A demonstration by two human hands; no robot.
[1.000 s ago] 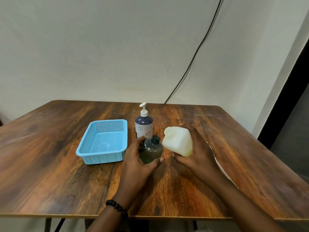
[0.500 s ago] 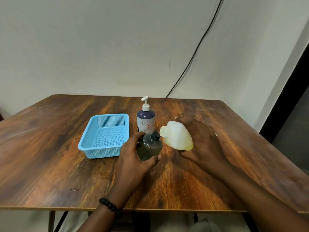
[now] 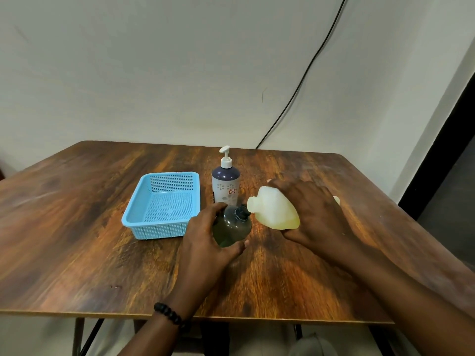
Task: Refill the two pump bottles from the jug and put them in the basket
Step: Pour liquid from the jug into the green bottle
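Note:
My left hand is wrapped around a dark green bottle with an open neck, standing on the table. My right hand holds a pale yellow translucent jug, tilted so its open spout sits right beside the green bottle's neck. Behind them stands a purple and white pump bottle with its white pump head on. A light blue mesh basket lies to the left with nothing in it.
The brown wooden table has its front edge close to me. A black cable runs down the cream wall behind. A dark doorway is at the right.
The jug has tipped further, and its spout has moved left and down to the green bottle's neck. My left hand keeps its hold on the green bottle.

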